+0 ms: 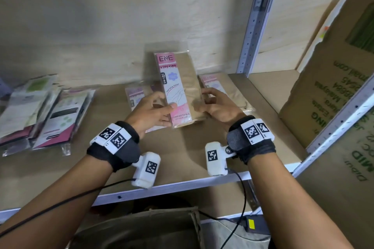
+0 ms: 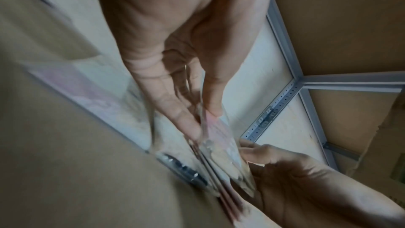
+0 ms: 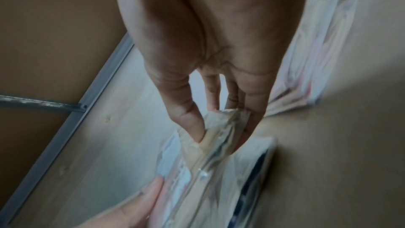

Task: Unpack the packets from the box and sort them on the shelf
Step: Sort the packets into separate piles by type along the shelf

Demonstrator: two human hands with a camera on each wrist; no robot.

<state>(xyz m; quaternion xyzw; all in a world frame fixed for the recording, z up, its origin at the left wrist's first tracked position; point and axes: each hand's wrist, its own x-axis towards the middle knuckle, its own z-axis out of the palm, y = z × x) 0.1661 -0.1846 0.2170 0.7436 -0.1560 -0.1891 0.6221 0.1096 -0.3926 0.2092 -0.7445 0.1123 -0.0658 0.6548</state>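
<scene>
1. So, biggest thing first: the shelf [image 1: 182, 159], a tan board on a metal frame, is where the sorting is going on. On its right side a big cardboard box [image 1: 332, 79] leans tilted. From here I can't see inside it, so no idea what's left in there.
2. On the left of the shelf sits a messy pile of other packets [image 1: 42, 113], green, white and dark ones overlapping each other.
3. In the middle, beige stocking packets lie flat on the board [image 1: 220, 87], partly hidden behind the hands.
4. The one in play is the pink-label stocking packet [image 1: 178, 89]. It's held upright just above that beige group, not set down yet.
5. The left hand [image 1: 151, 111] grips its lower left edge, thumb across the front. The wrist view suggests more than one packet is pinched there, but it's too blurry to count.
6. The right hand [image 1: 218, 107] has fingers curled around the right edge, thumb in front and fingers behind.
7. What could go wrong, I reckon: the plastic sleeve looks slippery, so loosening one side early could let it slide or fan out. Dropping it carelessly could shove the flat packets toward the right edge, or land it crooked so the group ends up as sloppy as the left pile.
</scene>
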